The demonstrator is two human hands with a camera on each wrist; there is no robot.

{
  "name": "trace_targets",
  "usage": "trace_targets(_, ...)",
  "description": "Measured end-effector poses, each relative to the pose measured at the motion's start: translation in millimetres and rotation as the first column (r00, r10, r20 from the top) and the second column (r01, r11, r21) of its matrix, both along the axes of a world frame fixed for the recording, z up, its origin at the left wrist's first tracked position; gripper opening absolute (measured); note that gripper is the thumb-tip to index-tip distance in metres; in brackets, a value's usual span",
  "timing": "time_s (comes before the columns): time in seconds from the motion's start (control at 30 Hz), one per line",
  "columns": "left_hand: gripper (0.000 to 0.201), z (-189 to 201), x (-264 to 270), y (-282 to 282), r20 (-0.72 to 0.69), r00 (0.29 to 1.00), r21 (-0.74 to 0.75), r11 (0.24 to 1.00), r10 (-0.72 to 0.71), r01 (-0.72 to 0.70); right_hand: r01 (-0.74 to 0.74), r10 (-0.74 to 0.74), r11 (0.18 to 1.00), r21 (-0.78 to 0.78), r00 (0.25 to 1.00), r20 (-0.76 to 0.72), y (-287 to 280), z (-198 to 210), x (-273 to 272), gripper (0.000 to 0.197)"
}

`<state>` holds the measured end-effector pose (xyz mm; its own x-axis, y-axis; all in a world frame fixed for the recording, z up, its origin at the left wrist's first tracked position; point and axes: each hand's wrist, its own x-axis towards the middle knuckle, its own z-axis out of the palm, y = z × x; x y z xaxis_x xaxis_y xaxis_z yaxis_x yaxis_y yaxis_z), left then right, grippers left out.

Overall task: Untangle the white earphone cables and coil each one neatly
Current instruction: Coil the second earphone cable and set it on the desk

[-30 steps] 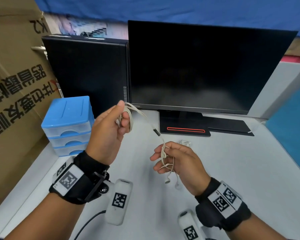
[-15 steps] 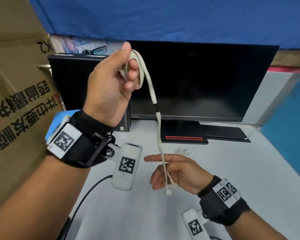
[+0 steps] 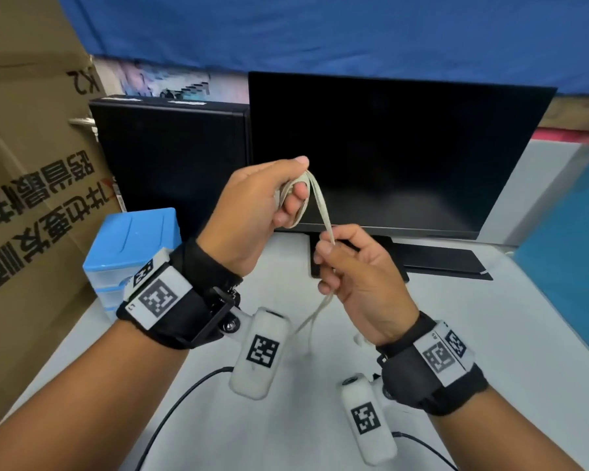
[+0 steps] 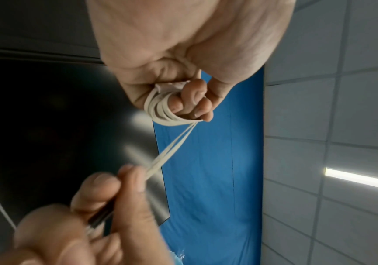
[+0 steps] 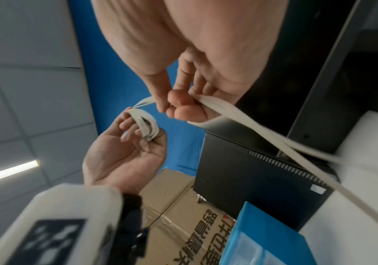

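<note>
A white earphone cable runs taut between my two hands in front of the monitor. My left hand is raised, and several loops of the cable are wound round its curled fingers. My right hand sits just below and to the right and pinches the two strands between thumb and fingers. The loose tail hangs from the right hand toward the table. The coil also shows on the left hand's fingers in the right wrist view.
A black monitor and a black computer case stand behind my hands. A blue drawer box sits at the left beside a cardboard box. A black cord crosses the white table.
My left hand has come down from high up to just above the right hand. The right hand rose and now pinches the cable close to the coil, so the free length is shorter.
</note>
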<state>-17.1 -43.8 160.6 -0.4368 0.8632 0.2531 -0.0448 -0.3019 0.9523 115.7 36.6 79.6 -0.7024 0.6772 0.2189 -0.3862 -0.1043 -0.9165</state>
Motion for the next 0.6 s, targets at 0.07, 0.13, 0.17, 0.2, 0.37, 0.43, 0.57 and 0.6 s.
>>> trace_targets(0.07, 0.032, -4.8, -3.8, -1.2, 0.043, 0.999, -0.026, 0.999, -0.024, 0.025, 0.071, -0.070, 0.996, -0.054, 0.997, 0.013, 3.3, -5.9, -1.1, 0.013)
trace_targets(0.13, 0.033, -9.2, -6.6, -2.2, 0.107, 0.991, -0.027, 0.997, -0.074, 0.077, 0.112, -0.108, 0.991, -0.067, 0.992, 0.062, 4.5, -12.1, -0.6, 0.018)
trace_targets(0.17, 0.033, -11.3, -7.4, -2.4, 0.153, 0.982, -0.008, 0.994, -0.107, 0.109, 0.121, -0.117, 0.992, -0.029, 0.987, 0.107, 3.4, -15.5, -0.3, 0.019)
trace_targets(0.2, 0.034, -13.3, -7.9, -2.3, 0.198, 0.970, 0.018, 0.990, -0.138, 0.137, 0.114, -0.118, 0.993, 0.034, 0.980, 0.158, 0.0, -18.1, 0.0, 0.019)
trace_targets(0.37, 0.032, -28.4, -6.4, 6.6, 0.202, 0.977, 0.058, 0.997, -0.063, 0.052, 0.063, -0.138, 0.964, 0.257, 0.949, 0.284, -24.8, -28.4, 2.9, 0.025)
trace_targets(0.43, 0.030, -35.4, -7.0, 11.8, 0.139, 0.990, 0.065, 0.997, 0.024, -0.033, 0.074, -0.136, 0.975, 0.208, 0.942, 0.306, -27.4, -29.5, 6.8, 0.021)
trace_targets(0.57, 0.028, -54.6, -7.8, 20.6, -0.067, 0.979, 0.034, 0.981, 0.193, -0.191, 0.056, -0.152, 0.962, 0.267, 0.923, 0.355, -26.3, -28.9, 18.6, 0.021)
trace_targets(0.6, 0.028, -60.7, -7.2, 22.3, -0.140, 0.967, 0.034, 0.977, 0.215, -0.212, 0.039, -0.150, 0.952, 0.302, 0.923, 0.354, -27.0, -27.2, 21.4, 0.022)
